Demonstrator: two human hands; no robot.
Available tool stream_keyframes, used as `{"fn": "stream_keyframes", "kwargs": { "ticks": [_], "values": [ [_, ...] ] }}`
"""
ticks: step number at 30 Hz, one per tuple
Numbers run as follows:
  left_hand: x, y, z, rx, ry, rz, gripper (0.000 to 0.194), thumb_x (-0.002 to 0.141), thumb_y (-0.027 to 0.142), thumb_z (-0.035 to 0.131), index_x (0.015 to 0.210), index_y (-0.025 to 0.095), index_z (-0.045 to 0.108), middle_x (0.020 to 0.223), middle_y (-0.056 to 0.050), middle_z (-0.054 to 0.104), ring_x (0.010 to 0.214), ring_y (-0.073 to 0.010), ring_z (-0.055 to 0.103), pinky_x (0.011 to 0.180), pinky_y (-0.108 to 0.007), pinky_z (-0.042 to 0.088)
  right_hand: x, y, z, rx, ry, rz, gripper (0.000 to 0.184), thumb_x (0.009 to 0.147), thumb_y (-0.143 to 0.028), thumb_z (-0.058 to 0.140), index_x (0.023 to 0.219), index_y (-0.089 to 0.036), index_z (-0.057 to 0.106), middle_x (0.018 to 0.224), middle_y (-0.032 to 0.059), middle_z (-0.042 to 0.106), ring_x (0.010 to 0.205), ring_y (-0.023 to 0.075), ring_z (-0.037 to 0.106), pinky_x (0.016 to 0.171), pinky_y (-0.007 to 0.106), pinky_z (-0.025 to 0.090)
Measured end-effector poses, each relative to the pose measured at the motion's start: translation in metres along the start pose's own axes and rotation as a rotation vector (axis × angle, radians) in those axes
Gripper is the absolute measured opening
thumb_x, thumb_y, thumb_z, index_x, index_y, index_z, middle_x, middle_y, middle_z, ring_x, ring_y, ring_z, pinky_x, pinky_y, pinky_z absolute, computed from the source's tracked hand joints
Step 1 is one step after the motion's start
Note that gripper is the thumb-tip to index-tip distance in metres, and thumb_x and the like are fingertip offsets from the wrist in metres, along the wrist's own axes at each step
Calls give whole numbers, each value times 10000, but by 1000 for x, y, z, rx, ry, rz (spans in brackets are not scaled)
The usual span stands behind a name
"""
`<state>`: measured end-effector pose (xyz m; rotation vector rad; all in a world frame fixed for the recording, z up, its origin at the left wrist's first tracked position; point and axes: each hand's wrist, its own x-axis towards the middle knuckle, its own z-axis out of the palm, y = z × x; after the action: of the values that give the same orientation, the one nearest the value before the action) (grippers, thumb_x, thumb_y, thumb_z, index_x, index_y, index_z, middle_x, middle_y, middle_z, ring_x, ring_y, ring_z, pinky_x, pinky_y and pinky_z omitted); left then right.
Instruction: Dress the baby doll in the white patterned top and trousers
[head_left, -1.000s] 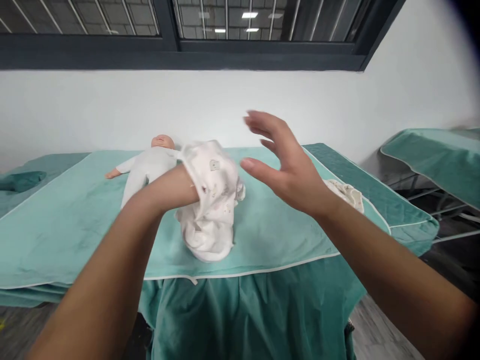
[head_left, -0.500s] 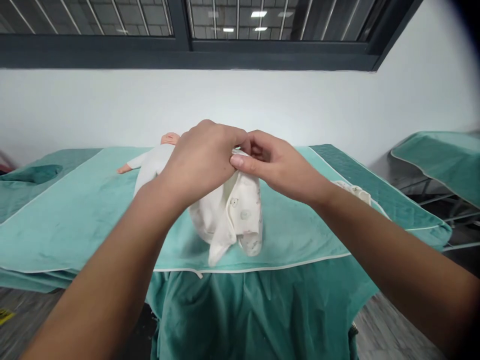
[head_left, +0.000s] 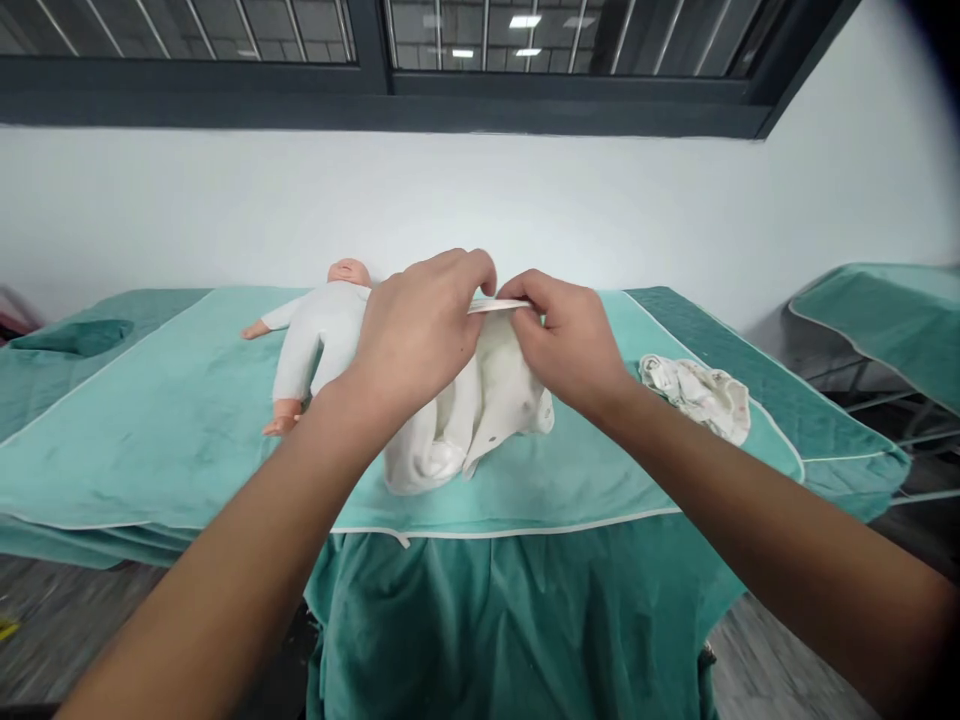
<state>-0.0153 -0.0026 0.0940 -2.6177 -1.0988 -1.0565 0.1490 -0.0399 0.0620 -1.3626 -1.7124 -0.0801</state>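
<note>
A white piece of baby clothing with small prints hangs in folds between my hands, low over the green bed cover. My left hand is closed on its upper edge, fingertips partly hidden behind the hand. Pinching the same edge a short way to the right is my right hand, so a strip of the edge is stretched between them. A baby doll in a white suit lies on its back to the left, beyond my left forearm. Part of it is hidden by my left hand.
A crumpled white printed cloth lies on the bed to the right. The green bed cover has a white-piped front edge. Behind it is a white wall under a barred window. Another green-covered bed stands at the right.
My hands have moved apart and stretched the clothing's edge between them; its lower part has swung and shows more of its inside. The view has shifted slightly, uncovering the doll's legs and the crumpled cloth.
</note>
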Motion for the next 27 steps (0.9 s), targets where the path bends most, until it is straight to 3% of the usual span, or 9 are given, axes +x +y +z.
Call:
{"fn": "stream_keyframes", "kwargs": {
  "ticks": [6,10,14,19,21,24,27],
  "values": [
    [-27,-57,21,22,-51,-247,187,761,146,572,893,251,653,901,-28,694,830,-242,625,684,-338,437,-13,65,-5,-174,5,105,299,747,-87,433,879,-226,663,884,33,704,807,220,593,695,322,394],
    [-45,-79,28,-78,18,-359,167,787,191,559,913,244,655,942,-39,686,853,-235,613,768,-353,473,-29,93,-9,-88,10,230,279,736,-116,436,856,-217,667,827,22,692,779,205,599,675,302,403],
    [-47,-66,24,-258,116,-370,193,821,192,516,948,240,653,984,-20,702,885,-205,616,829,-337,501,-34,83,-8,-17,-130,249,297,760,-149,473,945,-231,690,893,7,704,829,200,625,736,307,434],
    [-33,-28,16,-397,99,-271,217,828,154,494,969,212,648,948,-5,720,881,-181,636,798,-301,513,-32,43,17,-54,-299,147,426,777,-271,638,1203,-251,628,1067,28,680,921,222,631,782,330,451],
    [-29,-17,12,-400,94,-212,220,833,142,491,967,212,651,923,1,717,852,-171,637,772,-291,509,-31,31,30,-1,-306,66,415,812,-316,651,1220,-252,612,1133,39,665,971,221,624,818,335,461],
    [-31,-12,6,-344,92,-140,194,842,143,508,940,219,657,902,4,708,829,-165,634,765,-290,502,-29,27,40,62,-280,17,251,918,-271,514,1138,-268,636,1141,24,681,1000,209,625,850,337,466],
    [-35,-17,-2,-231,113,-106,181,834,137,523,917,222,660,919,-6,702,856,-176,632,792,-302,497,-29,35,36,28,-196,33,364,921,-136,389,1162,-266,628,1151,27,691,1030,218,630,876,364,470]
  ]
}}
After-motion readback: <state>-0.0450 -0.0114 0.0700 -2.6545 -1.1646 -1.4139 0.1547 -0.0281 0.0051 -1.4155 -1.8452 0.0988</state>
